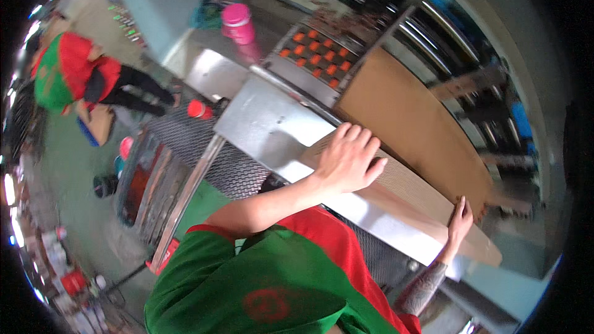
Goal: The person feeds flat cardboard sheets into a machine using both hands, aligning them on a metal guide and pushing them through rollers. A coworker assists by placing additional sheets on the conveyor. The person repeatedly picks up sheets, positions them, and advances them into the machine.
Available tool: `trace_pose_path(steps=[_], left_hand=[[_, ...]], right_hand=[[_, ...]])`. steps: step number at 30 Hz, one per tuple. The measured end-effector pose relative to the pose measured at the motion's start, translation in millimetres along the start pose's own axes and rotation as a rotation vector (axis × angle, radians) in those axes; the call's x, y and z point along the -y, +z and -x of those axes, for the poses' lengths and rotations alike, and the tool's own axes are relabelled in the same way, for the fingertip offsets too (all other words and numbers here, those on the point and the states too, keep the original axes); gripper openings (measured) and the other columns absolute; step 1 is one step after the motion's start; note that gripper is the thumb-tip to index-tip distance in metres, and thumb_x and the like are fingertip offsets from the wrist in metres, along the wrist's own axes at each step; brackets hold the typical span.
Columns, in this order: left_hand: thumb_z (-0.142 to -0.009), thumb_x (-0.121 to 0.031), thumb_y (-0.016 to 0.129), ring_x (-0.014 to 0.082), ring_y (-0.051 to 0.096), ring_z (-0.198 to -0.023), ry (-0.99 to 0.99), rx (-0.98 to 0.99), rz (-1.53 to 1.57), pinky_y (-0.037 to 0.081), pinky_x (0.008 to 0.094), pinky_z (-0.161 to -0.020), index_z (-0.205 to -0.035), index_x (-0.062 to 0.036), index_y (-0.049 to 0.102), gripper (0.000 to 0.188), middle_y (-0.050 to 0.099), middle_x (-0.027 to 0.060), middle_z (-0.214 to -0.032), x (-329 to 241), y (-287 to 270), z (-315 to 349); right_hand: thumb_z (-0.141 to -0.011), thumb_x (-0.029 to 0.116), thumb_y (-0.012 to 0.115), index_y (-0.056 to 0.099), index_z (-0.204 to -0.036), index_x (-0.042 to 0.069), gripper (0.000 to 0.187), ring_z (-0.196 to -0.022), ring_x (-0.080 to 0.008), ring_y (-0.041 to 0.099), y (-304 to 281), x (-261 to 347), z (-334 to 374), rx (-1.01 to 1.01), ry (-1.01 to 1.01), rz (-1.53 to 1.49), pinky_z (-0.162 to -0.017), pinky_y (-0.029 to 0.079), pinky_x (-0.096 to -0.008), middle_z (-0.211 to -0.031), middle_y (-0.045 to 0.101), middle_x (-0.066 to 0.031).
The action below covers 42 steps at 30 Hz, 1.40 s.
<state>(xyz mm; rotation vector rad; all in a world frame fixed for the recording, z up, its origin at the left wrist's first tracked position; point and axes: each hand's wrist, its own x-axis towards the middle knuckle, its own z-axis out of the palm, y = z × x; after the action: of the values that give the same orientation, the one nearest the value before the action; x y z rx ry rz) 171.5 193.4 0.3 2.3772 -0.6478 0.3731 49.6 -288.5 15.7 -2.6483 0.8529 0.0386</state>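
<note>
A stack of brown corrugated cardboard sheets [405, 187], its fluted edges turned toward me, lies along a shiny metal feed table [263, 114]. My left hand [349, 159] rests on the left part of the stack, fingers stretched toward its far edge and thumb apart. Farther right, my right hand [460, 219] grips the cardboard near its right end, fingers close together; part of its hold is hidden. Just beyond both hands, a wide brown cardboard sheet [402, 108] lies flat inside the machine.
Metal rollers [427, 40] and a crossbar span the machine's far side. Orange blocks [315, 55] sit in a grid beside a pink jug [238, 25]. A red-lidded container [199, 109] stands left, above a textured metal step [210, 148]. Another person [80, 74] bends at far left.
</note>
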Motion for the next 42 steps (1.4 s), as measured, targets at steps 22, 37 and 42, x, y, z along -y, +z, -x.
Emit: trace_pose_path(steps=[22,37,42], left_hand=[[-0.104,-0.052,0.069,0.0278,0.064,-0.110,0.187,0.399,0.196,0.044,0.0468,-0.106,-0.113,-0.0046,0.069,0.048,0.069,0.0134,-0.113,31.6,-32.6,4.7],[-0.097,-0.049,0.079,0.0354,0.069,-0.103,0.139,0.331,0.210,0.051,0.0509,-0.100,-0.103,-0.0050,0.071,0.045,0.070,0.0165,-0.101,28.0,-34.6,6.7],[-0.100,-0.040,0.078,0.0352,0.069,-0.106,0.106,0.235,0.116,0.041,0.0541,-0.122,-0.112,-0.0013,0.073,0.040,0.072,0.0157,-0.102,-1.5,-45.1,1.8]], right_hand=[[-0.119,0.037,0.048,0.080,-0.116,-0.004,0.052,-0.101,-0.0276,0.077,-0.3,7.8,24.7,-0.117,-0.047,0.036,-0.097,0.055,-0.0396,-0.106,0.084,-0.0175],[-0.110,0.035,0.064,0.083,-0.121,0.004,0.037,-0.109,-0.0361,0.079,14.6,-0.6,36.9,-0.227,-0.053,0.041,-0.096,0.060,-0.0443,-0.112,0.083,-0.0180],[-0.110,0.041,0.060,0.083,-0.116,0.009,0.039,-0.113,-0.0366,0.075,15.2,16.8,49.3,-0.277,-0.128,0.149,-0.115,0.045,-0.0546,-0.112,0.082,-0.0162]])
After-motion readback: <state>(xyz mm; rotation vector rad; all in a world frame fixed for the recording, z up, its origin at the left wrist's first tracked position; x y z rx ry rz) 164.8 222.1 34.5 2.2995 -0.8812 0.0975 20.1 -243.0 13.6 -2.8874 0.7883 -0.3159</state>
